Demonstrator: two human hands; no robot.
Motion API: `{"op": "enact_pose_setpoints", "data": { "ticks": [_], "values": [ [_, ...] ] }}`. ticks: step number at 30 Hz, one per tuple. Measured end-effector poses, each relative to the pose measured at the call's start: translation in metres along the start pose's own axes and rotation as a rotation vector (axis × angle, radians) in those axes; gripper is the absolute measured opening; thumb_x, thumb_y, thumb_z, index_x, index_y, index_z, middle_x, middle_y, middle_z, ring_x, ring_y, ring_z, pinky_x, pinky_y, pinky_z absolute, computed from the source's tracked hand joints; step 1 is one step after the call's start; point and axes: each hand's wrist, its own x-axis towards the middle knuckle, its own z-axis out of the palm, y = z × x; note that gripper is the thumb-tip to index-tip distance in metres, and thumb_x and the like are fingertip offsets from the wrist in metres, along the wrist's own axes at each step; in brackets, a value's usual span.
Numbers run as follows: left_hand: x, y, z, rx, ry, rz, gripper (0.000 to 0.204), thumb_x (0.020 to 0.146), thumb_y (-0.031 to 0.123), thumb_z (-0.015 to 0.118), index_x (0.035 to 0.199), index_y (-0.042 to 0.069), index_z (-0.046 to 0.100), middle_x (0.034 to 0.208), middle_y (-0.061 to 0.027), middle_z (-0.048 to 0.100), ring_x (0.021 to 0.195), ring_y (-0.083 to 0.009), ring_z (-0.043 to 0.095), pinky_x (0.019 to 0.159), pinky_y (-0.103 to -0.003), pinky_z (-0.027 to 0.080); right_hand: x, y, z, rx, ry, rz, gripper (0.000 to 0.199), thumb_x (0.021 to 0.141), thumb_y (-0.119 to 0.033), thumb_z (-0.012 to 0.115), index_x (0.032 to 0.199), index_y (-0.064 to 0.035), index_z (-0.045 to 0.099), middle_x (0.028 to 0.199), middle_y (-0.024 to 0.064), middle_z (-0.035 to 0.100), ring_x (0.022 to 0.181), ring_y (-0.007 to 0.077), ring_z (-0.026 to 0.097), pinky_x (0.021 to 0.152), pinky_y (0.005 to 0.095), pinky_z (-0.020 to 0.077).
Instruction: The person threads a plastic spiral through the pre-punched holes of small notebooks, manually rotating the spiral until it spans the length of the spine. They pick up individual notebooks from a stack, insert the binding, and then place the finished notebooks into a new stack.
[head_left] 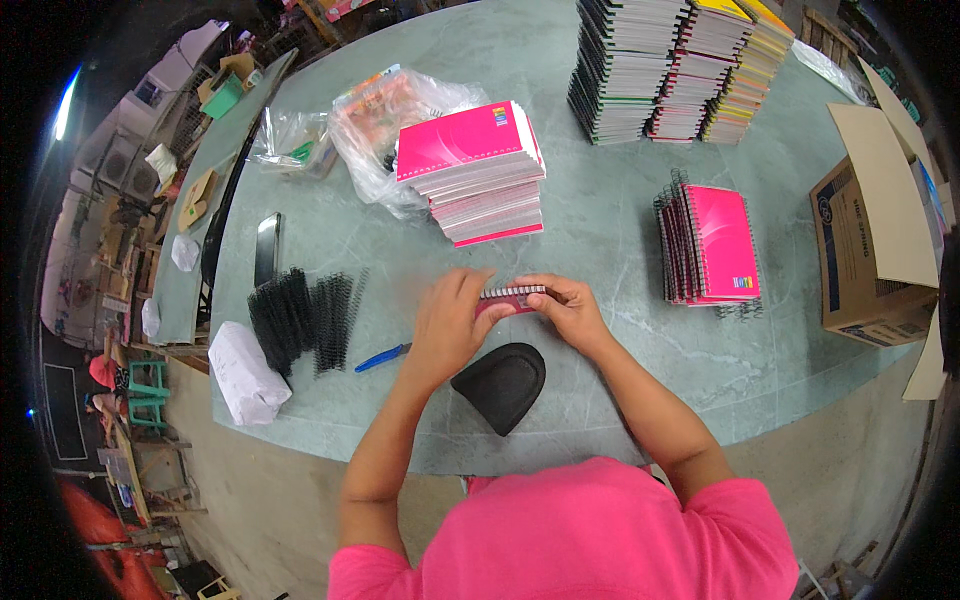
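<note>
A small pink notebook [513,301] is held up on edge between my hands over the near middle of the table, its row of binding holes or coil loops facing up. My left hand [448,322] grips its left end, thumb along the front cover. The right end is pinched by my right hand [566,308], thumb in front and fingers behind. Below the notebook lies a black rounded pad [503,388]. Beside my left wrist is a blue-handled tool [380,358], its tip partly hidden. Black spiral binding coils [285,315] lie in bunches farther left.
Loose pink-covered books [470,140] stand stacked beside a clear plastic bag [375,150]. Coil-bound pink notebooks [725,240] are piled at right, near an open cardboard box [865,250]. Tall notebook stacks [640,75] rise behind. A white wrapped bundle [247,375] sits at the table's left edge.
</note>
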Motion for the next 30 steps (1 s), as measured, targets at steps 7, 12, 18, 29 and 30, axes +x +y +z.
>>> {"op": "enact_pose_setpoints", "data": {
  "ticks": [7,12,18,29,30],
  "values": [
    [0.01,0.012,0.011,-0.092,-0.02,0.123,0.031,0.081,0.024,0.062,0.106,0.006,0.06,0.097,-0.0117,0.061,0.094,-0.0289,0.055,0.081,-0.04,0.039,-0.001,0.015,-0.001,-0.213,0.022,-0.026,0.018,0.084,-0.007,0.06,0.1,-0.0005,0.065,0.09,0.0057,0.068,0.084,0.0086,0.058,0.076,0.0258,0.0462],
    [0.02,0.009,0.027,-0.192,-0.033,0.144,0.026,0.076,0.016,0.066,0.098,0.003,0.061,0.092,-0.0123,0.06,0.088,-0.0303,0.054,0.077,-0.039,0.041,-0.002,0.017,-0.005,-0.286,0.008,0.029,0.019,0.084,-0.006,0.058,0.101,0.0,0.065,0.091,0.0063,0.068,0.083,0.0085,0.058,0.075,0.0261,0.0464],
    [0.024,0.015,0.026,-0.276,0.016,0.21,0.018,0.073,0.008,0.066,0.088,0.001,0.059,0.083,-0.0136,0.056,0.082,-0.0322,0.052,0.072,-0.039,0.042,-0.003,0.02,-0.004,-0.24,0.008,-0.059,0.019,0.085,-0.005,0.054,0.102,-0.001,0.064,0.09,0.007,0.068,0.082,0.0095,0.059,0.073,0.0271,0.0467],
    [0.011,0.028,0.034,-0.075,0.101,0.097,0.018,0.072,0.014,0.067,0.088,0.006,0.063,0.086,-0.0097,0.059,0.083,-0.0298,0.054,0.071,-0.039,0.042,-0.011,0.027,0.004,-0.415,0.083,-0.162,0.018,0.084,-0.007,0.056,0.1,-0.0009,0.062,0.088,0.0139,0.066,0.077,0.0197,0.062,0.069,0.0289,0.0466],
    [0.014,0.028,0.023,-0.062,0.114,0.112,0.017,0.072,0.012,0.068,0.087,0.005,0.063,0.084,-0.0102,0.06,0.082,-0.0293,0.055,0.069,-0.038,0.042,-0.01,0.028,0.001,-0.374,0.095,-0.215,0.018,0.085,-0.009,0.057,0.1,-0.0004,0.062,0.088,0.0131,0.066,0.077,0.0191,0.061,0.07,0.0287,0.0465]
  ]
}}
